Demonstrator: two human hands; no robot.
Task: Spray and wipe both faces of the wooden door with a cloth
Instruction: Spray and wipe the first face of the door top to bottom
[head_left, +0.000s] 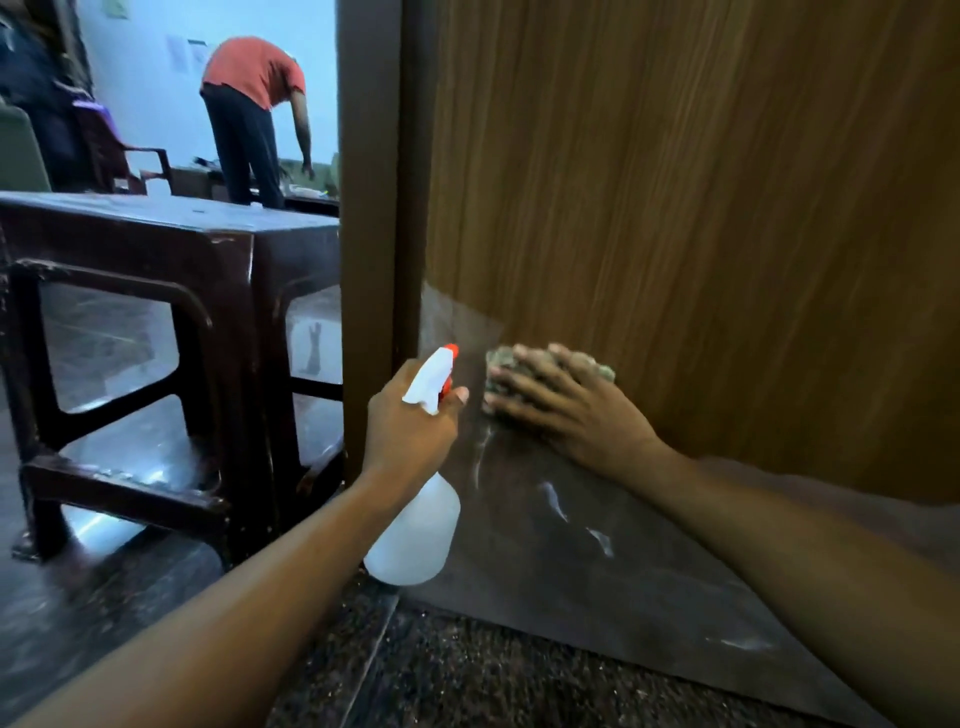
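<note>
The speckled floor (467, 675) lies nearest, with both bare forearms reaching over it toward the door's foot. The left hand (410, 421) is curled round the neck of the spray bottle (415, 530), a finger lying forward by the trigger. The bottle hangs upright with its red nozzle (452, 349) aimed at the panel, probably so that a fresh burst can follow without a change of grip. Just past it the dark lower panel (597, 561) shows pale wet streaks, so this strip seems sprayed but not yet fully wiped.

The right hand (561, 410) lies flat with fingers spread, pressing the cloth (498, 364) against the wooden door (675, 208) where the grained veneer meets the lower panel; the flat palm likely spreads pressure across the whole pad. The cloth sits near the door's left edge (371, 208), so a stroke leftward has little room before it runs off; rightward and upward the face is open and unobstructed. The bottle stands just beside the cloth and could be bumped by a leftward pass.

Beyond the edge a dark table (156, 223) stands close, narrowing the gap on that side; farther off a chair (130, 161) and a bending person (249, 104) occupy the next room. Only this face is visible; the other cannot be judged.
</note>
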